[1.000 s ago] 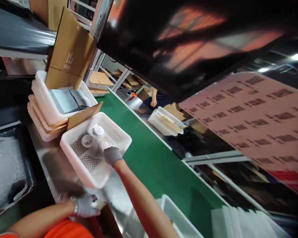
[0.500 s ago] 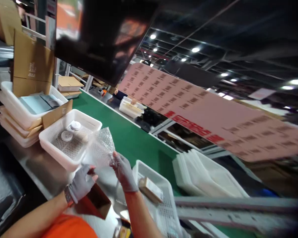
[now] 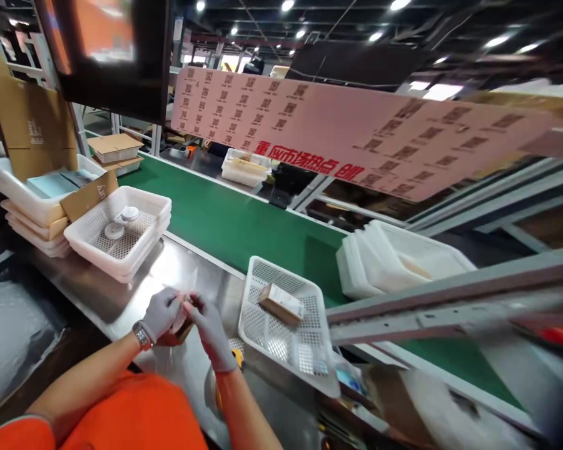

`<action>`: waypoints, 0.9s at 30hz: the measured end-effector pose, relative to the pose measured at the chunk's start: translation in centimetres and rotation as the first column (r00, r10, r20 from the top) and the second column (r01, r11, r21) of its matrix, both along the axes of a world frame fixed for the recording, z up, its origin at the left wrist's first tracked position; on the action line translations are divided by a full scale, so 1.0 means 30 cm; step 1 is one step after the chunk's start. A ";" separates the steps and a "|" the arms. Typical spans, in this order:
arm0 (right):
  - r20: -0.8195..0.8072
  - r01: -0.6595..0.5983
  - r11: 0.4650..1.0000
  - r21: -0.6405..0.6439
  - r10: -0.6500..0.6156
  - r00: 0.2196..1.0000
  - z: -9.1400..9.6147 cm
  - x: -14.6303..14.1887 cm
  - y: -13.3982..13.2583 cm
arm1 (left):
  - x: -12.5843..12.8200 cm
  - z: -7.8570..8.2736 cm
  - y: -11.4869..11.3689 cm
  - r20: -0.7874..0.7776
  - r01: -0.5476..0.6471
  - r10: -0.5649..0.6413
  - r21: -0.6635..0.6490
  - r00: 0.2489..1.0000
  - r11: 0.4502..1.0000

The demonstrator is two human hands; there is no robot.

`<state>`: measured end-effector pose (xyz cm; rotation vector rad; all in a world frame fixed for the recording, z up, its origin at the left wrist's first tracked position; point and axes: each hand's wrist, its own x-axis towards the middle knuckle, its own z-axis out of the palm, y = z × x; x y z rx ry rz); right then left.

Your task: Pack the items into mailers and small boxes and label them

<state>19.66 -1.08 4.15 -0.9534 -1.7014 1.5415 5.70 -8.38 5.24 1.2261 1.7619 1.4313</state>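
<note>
My gloved left hand (image 3: 162,311) and gloved right hand (image 3: 212,331) meet over the metal worktop, fingertips close together. Between them sits a small brown cardboard box (image 3: 182,332), largely hidden by the hands. My left hand is closed at the box's side. A crumpled, clear piece of bubble wrap (image 3: 178,320) shows at the top of the box, pinched by my right fingers. To the right, a white perforated basket (image 3: 326,350) holds a small brown box with a white label (image 3: 281,303). Left of my hands, stacked white baskets (image 3: 136,259) hold two round white items (image 3: 114,230).
A green conveyor belt (image 3: 206,200) runs behind the metal worktop (image 3: 164,262). More stacked baskets with cardboard (image 3: 32,131) stand at far left. Nested white baskets (image 3: 356,269) lean by a metal rail (image 3: 426,309). A pink sign (image 3: 338,125) and a screen (image 3: 112,81) hang above.
My right hand has brought the bubble wrap down from beside the left baskets to the cardboard box, crumpling it. Both hands have come together. The view has levelled and turned right.
</note>
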 end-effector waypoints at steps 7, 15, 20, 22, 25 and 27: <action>-0.060 -0.079 0.992 -0.103 0.073 0.996 -0.060 0.040 0.032 | -0.029 -0.017 -0.065 -0.065 -0.159 0.154 -0.072 0.986 0.985; 0.138 -0.366 0.930 0.015 0.361 0.922 0.098 0.002 0.168 | -0.187 -0.062 -0.208 -0.226 -0.310 0.278 -0.123 0.934 0.943; 0.144 -0.386 0.901 0.197 0.363 0.921 0.292 -0.275 0.270 | -0.301 -0.135 -0.267 -0.152 -0.346 0.324 -0.149 0.934 0.926; 0.186 -0.430 0.855 0.288 0.391 0.902 0.348 -0.469 0.311 | -0.348 -0.176 -0.277 -0.139 -0.345 0.323 -0.187 0.936 0.920; 0.419 -0.558 0.738 0.381 0.400 0.815 0.382 -0.804 0.359 | -0.412 -0.243 -0.277 -0.108 -0.307 0.289 -0.222 0.951 0.925; 0.668 -0.669 0.646 0.369 0.316 0.674 0.369 -1.013 0.378 | -0.449 -0.281 -0.270 -0.073 -0.270 0.260 -0.245 0.963 0.931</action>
